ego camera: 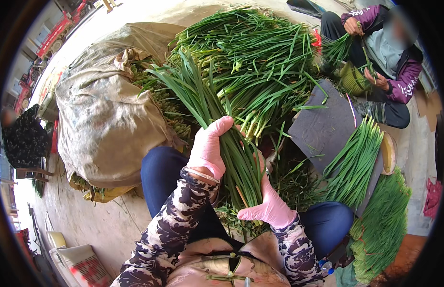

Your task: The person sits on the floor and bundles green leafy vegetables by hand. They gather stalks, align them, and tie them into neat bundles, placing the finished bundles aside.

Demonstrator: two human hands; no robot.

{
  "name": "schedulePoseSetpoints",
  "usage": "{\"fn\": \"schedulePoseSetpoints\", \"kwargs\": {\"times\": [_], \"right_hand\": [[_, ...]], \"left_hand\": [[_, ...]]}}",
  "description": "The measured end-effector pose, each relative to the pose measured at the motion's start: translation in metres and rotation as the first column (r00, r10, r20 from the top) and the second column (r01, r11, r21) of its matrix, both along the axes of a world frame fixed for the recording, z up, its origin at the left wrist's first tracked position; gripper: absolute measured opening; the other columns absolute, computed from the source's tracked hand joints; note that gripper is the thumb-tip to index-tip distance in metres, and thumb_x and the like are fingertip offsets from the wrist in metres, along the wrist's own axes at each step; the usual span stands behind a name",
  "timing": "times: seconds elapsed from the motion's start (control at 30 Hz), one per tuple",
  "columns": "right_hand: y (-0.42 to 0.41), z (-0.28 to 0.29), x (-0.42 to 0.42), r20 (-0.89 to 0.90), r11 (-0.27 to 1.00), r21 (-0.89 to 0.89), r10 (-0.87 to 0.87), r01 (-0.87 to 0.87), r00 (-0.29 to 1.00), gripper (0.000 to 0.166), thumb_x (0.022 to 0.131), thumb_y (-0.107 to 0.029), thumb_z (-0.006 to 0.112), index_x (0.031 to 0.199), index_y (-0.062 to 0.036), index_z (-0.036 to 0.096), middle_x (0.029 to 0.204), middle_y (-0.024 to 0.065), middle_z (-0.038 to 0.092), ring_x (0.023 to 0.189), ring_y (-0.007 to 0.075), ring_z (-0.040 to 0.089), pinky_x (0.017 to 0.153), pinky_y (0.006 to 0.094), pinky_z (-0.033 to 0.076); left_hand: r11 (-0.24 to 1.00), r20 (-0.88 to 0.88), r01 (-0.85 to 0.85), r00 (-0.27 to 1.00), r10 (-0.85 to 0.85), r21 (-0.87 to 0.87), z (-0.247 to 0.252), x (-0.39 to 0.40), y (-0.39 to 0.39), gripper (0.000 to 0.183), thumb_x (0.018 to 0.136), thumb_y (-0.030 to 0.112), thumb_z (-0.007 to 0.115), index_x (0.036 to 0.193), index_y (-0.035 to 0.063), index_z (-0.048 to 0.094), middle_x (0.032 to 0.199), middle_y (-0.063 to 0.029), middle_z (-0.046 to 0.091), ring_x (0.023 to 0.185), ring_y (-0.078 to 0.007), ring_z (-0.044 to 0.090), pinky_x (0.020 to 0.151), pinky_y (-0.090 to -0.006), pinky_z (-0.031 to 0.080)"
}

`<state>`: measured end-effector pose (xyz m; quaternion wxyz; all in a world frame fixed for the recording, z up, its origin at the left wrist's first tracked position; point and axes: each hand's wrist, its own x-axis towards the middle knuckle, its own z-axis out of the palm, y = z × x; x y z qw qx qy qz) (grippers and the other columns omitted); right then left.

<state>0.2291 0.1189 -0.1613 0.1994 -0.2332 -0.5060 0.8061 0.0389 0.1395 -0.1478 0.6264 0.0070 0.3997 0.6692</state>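
Both of my hands wear pink gloves and hold one bunch of long green garlic chives (pixel 229 154) over my lap. My left hand (pixel 209 147) grips the bunch around its middle, thumb on top. Lower down, my right hand (pixel 267 201) supports the bunch from the right side, its thumb across the lower end and the fingers partly hidden behind the leaves. A large heap of loose chives (pixel 250 64) lies just beyond my hands. To the right, a trimmed bunch of chives (pixel 354 161) rests on a dark grey board (pixel 322 118).
A dirty cloth (pixel 107 107) covers a pile at the left. Stacked tied bunches (pixel 381 226) lie at the lower right, near a shallow yellowish bowl (pixel 388 154). A person in a purple jacket (pixel 405 82) sits at the upper right holding chives. Another person (pixel 24 136) sits far left.
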Motion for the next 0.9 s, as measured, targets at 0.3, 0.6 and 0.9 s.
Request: {"fn": "schedulePoseSetpoints", "kwargs": {"times": [0.3, 0.6, 0.9], "right_hand": [[-0.013, -0.002, 0.011, 0.138, 0.954, -0.291, -0.04, 0.079, 0.99, 0.069, 0.065, 0.005, 0.072, 0.13, -0.0028, 0.047, 0.117, 0.003, 0.057, 0.107, 0.014, 0.054, 0.095, 0.0287, 0.042], [0.0, -0.01, 0.025, 0.078, 0.914, -0.377, 0.192, -0.149, 0.978, 0.052, 0.071, 0.001, 0.069, 0.121, -0.0028, 0.054, 0.106, 0.0032, 0.062, 0.099, 0.0139, 0.057, 0.088, 0.0287, 0.045], [0.004, -0.011, 0.017, 0.083, 0.992, -0.102, 0.077, -0.069, 0.994, 0.091, 0.072, -0.016, 0.079, 0.144, -0.001, 0.025, 0.131, 0.0101, 0.049, 0.12, 0.0177, 0.047, 0.101, 0.0299, 0.036]], "left_hand": [[0.945, 0.027, 0.316, 0.947, -0.319, 0.08, -0.012, 0.002, -0.004, 0.041, 0.08, 0.036, 0.071, 0.101, 0.0018, 0.06, 0.091, -0.0119, 0.066, 0.082, -0.0233, 0.064, 0.077, -0.0388, 0.054], [0.919, 0.139, 0.288, 0.933, -0.333, 0.268, -0.037, 0.01, -0.018, 0.059, 0.079, 0.02, 0.071, 0.132, 0.0108, 0.045, 0.123, -0.0179, 0.057, 0.11, -0.033, 0.057, 0.092, -0.0478, 0.048], [0.951, 0.094, 0.199, 0.97, -0.226, 0.235, -0.027, 0.002, -0.015, 0.053, 0.073, 0.005, 0.072, 0.121, 0.0024, 0.048, 0.084, -0.0094, 0.063, 0.079, -0.025, 0.062, 0.075, -0.0378, 0.053]]}}
